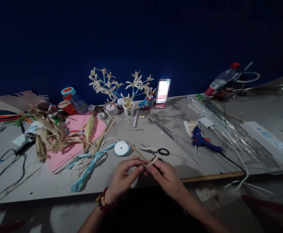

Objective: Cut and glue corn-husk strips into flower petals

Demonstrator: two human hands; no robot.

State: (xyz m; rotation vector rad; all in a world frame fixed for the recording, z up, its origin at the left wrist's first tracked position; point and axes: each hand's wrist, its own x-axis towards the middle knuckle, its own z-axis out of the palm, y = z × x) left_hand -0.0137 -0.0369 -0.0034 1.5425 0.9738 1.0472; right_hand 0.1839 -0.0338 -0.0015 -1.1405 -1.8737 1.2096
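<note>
Near the table's front edge, my left hand [128,173] and my right hand [167,174] come together with fingertips pinched. Between them runs a narrow pale strip [156,158], which looks like dried husk and curls up over the right fingers. A thin tan length [141,156] slants from the fingertips toward a white ribbon spool [121,148]; whether it is part of the strip I cannot tell. Just beyond the right hand lies a black ring, perhaps a tape roll [163,151]. Light-blue ribbon [85,173] is tied around dry stalks left of my left hand.
Dried corn husks [50,129] lie over pink paper [71,149] on the left. Husk flowers [105,82] stand in cups at the back, near a bright phone [163,90]. To the right are metal wires [172,134], a blue glue gun [204,141] and a power strip [267,139].
</note>
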